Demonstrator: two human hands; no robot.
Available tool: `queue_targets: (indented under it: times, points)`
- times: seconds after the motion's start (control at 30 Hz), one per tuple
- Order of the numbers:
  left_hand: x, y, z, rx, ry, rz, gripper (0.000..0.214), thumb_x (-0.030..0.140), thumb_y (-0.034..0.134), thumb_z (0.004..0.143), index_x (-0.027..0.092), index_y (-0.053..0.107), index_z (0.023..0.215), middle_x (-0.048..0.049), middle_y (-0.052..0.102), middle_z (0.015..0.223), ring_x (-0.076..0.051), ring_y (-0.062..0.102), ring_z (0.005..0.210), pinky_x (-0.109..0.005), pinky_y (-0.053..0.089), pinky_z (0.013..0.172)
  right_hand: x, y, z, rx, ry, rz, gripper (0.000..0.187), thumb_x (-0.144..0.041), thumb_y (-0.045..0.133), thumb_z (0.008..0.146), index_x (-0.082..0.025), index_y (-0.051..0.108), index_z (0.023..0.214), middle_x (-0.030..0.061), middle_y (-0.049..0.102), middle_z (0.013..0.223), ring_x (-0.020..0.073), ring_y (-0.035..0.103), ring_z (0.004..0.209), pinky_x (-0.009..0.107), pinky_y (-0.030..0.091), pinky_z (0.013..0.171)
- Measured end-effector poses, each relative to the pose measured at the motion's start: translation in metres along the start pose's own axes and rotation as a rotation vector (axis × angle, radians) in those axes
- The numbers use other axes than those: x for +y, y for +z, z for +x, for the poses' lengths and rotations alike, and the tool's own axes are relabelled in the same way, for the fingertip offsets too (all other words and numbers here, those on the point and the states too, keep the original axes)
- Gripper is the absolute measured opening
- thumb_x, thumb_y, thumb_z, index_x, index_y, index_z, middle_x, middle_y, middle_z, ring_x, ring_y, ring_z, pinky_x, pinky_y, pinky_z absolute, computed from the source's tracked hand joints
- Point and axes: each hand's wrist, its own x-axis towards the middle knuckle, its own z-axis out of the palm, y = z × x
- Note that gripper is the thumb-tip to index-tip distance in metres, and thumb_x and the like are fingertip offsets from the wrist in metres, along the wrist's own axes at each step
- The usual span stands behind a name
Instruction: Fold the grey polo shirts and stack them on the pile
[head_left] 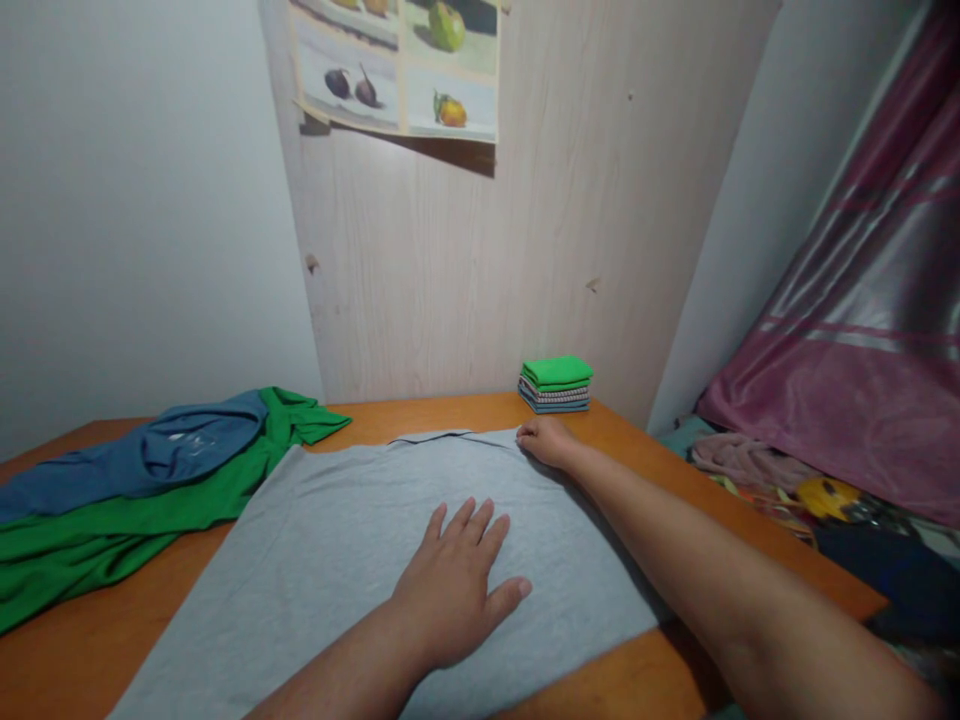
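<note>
left hand flat, spread on grey shirt | right hand ahead, arm straight, curled at shirt edge, grip unclear

Your left hand lies flat, palm down, on the middle of the grey shirt, fingers spread and pointing away from you. Your right arm stretches out along the shirt's right side. Your right hand rests at its far right corner, fingers curled, grip unclear.
</note>
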Motion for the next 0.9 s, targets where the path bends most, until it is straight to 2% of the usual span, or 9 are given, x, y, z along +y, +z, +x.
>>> queue_targets:
  times: [0.23,0.43,0.67,0.77,0.9]
  points:
    - [0.0,0.002,0.0,0.018,-0.004,-0.026,0.078,0.073,0.027,0.095,0.026,0.037,0.156,-0.0102,0.025,0.166,-0.036,0.016,0.154,-0.065,0.009,0.122,-0.002,0.009,0.009,-0.037,-0.009,-0.037,0.025,-0.03,0.059,0.088,-0.021,0.08,0.1,0.0068,0.078,0.106,0.0217,0.068,0.1,0.026,0.046,0.085]
    - [0.001,0.003,-0.001,0.009,-0.009,-0.035,0.077,0.073,0.028,0.095,0.028,0.037,0.157,-0.0088,0.026,0.166,-0.034,0.016,0.154,-0.063,0.008,0.123,0.001,0.014,0.014,0.02,0.081,-0.064,0.031,-0.029,0.048,0.094,-0.019,0.076,0.103,0.0107,0.076,0.107,0.024,0.068,0.099,0.029,0.046,0.082]
    - [-0.002,0.004,-0.002,0.022,0.001,-0.046,0.079,0.074,0.025,0.095,0.028,0.036,0.157,-0.0095,0.026,0.166,-0.035,0.016,0.154,-0.064,0.009,0.123,0.002,0.026,0.01,0.078,0.145,-0.071,0.03,-0.039,0.054,0.093,-0.019,0.074,0.1,0.0119,0.075,0.105,0.024,0.067,0.096,0.029,0.045,0.077]
    - [-0.002,0.004,-0.002,0.024,0.003,-0.049,0.079,0.075,0.024,0.095,0.027,0.036,0.157,-0.0098,0.026,0.166,-0.034,0.016,0.154,-0.064,0.008,0.123,0.007,0.023,0.012,0.077,0.141,-0.049,0.03,-0.041,0.054,0.093,-0.019,0.075,0.096,0.0108,0.075,0.1,0.0228,0.067,0.091,0.028,0.044,0.073]
    - [-0.002,0.004,-0.001,0.019,-0.002,-0.044,0.079,0.074,0.025,0.095,0.026,0.036,0.157,-0.0098,0.026,0.166,-0.035,0.016,0.154,-0.064,0.007,0.123,0.013,0.006,0.02,0.104,0.142,-0.022,0.04,-0.037,0.041,0.098,-0.016,0.075,0.095,0.011,0.076,0.097,0.0222,0.067,0.087,0.027,0.043,0.07]
